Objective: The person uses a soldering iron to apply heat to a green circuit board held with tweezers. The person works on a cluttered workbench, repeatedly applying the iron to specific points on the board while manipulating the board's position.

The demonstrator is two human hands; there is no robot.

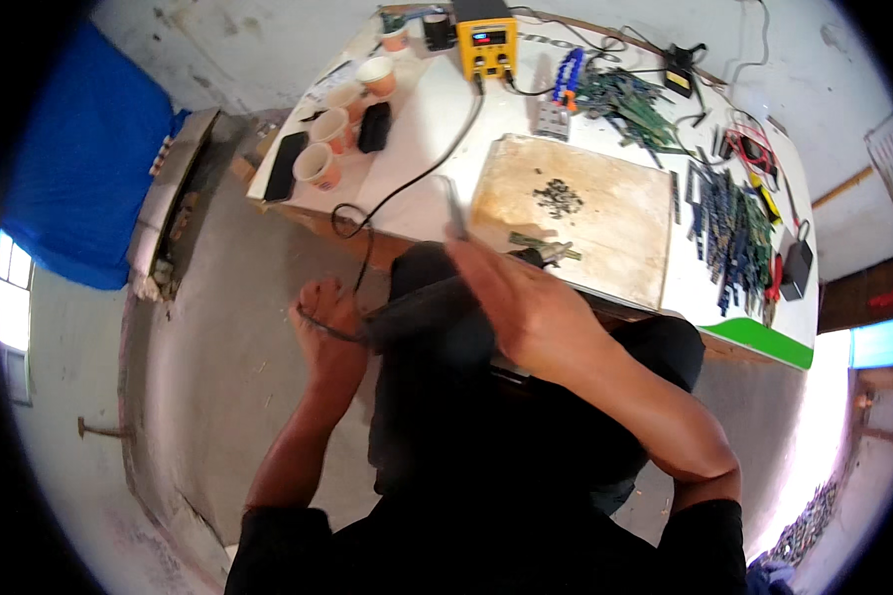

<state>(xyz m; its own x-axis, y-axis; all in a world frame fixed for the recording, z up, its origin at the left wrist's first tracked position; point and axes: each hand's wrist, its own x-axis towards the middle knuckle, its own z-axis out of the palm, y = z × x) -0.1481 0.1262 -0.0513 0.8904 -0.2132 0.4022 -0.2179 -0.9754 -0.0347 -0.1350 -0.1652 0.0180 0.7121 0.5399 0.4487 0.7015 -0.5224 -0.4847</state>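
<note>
My left hand (329, 327) is closed beside my left knee, with a black cable (365, 248) running down to it from the yellow soldering station (488, 45). Next to that hand is a dark, blurred shape I cannot make out against my black trousers. In front of my lap my right hand (501, 297) is closed round slim metal tweezers (453, 206), smeared by motion and pointing up. Beyond it lies a stained board (605, 193) bearing a pile of small black parts (558, 198). A narrow green circuit-board strip (532, 241) rests near its front edge.
Paper cups (317, 167) and a dark phone (286, 167) stand on the table's left side. Green circuit-board strips (625, 104) are heaped behind the board, and more dark strips (732, 233) lie to its right. A black power adapter (796, 268) sits at the right edge.
</note>
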